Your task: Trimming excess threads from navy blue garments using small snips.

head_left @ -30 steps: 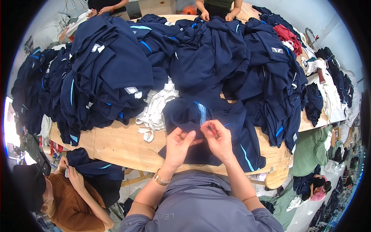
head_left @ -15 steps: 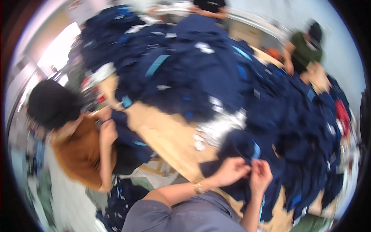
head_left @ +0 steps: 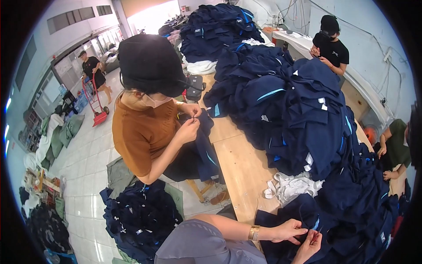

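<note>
My left hand (head_left: 288, 231), with a gold watch (head_left: 254, 232) on the wrist, reaches over a navy garment (head_left: 303, 209) lying at the table's near edge. Its thumb and fingers are drawn together at the cloth, beside a light blue stripe. Close by, my right hand (head_left: 309, 247) is closed, its fingertips almost meeting the left ones. A small dark pointed tip shows above the right fingers; what it belongs to is too small to tell. Part of the garment is hidden under both hands.
Large piles of navy garments (head_left: 272, 88) cover much of the wooden table (head_left: 239, 169). White strips (head_left: 292, 187) lie bunched near my hands. At left, a co-worker in brown (head_left: 140, 127) handles navy cloth. More garments (head_left: 140, 215) are heaped on the floor. Farther off, a person pushes a red hand truck (head_left: 100, 115).
My view has swung left and sharpened, so the table, piles and co-workers sit farther right in the picture. Both hands stay close together at the same navy garment.
</note>
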`<action>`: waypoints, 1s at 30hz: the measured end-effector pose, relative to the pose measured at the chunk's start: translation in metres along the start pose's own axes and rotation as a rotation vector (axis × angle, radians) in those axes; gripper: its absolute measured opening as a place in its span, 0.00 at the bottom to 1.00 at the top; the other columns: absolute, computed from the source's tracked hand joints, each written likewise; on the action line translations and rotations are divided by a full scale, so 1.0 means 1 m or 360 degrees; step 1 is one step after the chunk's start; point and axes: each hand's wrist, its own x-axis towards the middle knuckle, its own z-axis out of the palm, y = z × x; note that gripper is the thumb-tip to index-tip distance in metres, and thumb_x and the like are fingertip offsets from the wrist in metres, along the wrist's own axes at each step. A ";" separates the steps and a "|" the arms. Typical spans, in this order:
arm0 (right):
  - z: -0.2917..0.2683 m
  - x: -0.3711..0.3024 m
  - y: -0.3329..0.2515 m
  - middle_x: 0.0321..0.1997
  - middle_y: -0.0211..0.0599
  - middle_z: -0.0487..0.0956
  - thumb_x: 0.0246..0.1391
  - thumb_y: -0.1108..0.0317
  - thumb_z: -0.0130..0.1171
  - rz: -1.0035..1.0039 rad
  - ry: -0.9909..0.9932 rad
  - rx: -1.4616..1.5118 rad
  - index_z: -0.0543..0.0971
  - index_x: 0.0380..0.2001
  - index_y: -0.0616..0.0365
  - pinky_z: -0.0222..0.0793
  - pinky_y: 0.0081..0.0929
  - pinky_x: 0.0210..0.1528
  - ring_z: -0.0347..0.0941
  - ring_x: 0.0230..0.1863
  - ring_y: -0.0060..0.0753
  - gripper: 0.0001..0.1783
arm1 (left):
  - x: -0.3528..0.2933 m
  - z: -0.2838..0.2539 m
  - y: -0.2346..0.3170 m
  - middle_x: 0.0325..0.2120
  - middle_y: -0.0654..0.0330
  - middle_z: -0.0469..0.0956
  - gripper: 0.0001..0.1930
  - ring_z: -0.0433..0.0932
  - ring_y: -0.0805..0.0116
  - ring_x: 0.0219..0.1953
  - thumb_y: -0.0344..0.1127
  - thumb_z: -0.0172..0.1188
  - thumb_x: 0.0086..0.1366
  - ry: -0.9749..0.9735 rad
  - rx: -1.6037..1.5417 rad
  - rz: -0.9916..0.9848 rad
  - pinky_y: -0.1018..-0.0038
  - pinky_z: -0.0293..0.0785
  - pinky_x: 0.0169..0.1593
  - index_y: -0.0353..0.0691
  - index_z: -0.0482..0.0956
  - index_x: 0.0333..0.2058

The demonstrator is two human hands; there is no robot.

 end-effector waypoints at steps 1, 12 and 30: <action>-0.002 0.001 0.003 0.26 0.34 0.76 0.54 0.71 0.56 -0.0014 -0.0020 -0.0011 0.74 0.28 0.64 0.68 0.18 0.33 0.70 0.29 0.23 0.07 | 0.002 -0.001 -0.001 0.31 0.66 0.69 0.11 0.71 0.79 0.35 0.39 0.52 0.65 0.0008 0.0068 0.0019 0.73 0.78 0.39 0.35 0.68 0.33; -0.023 0.002 0.042 0.27 0.32 0.74 0.56 0.72 0.53 -0.0113 0.0006 0.0011 0.72 0.30 0.65 0.64 0.16 0.35 0.68 0.29 0.20 0.05 | 0.006 0.010 -0.019 0.28 0.67 0.69 0.12 0.70 0.81 0.32 0.41 0.54 0.64 0.0035 0.0144 0.0052 0.76 0.76 0.36 0.36 0.70 0.31; -0.030 -0.025 0.010 0.13 0.29 0.63 0.51 0.61 0.59 0.0202 0.0076 -0.0016 0.71 0.23 0.61 0.53 0.19 0.19 0.56 0.16 0.17 0.14 | 0.007 0.022 0.018 0.31 0.56 0.77 0.07 0.77 0.67 0.35 0.32 0.52 0.64 0.0131 -0.0072 0.0035 0.64 0.74 0.48 0.35 0.73 0.30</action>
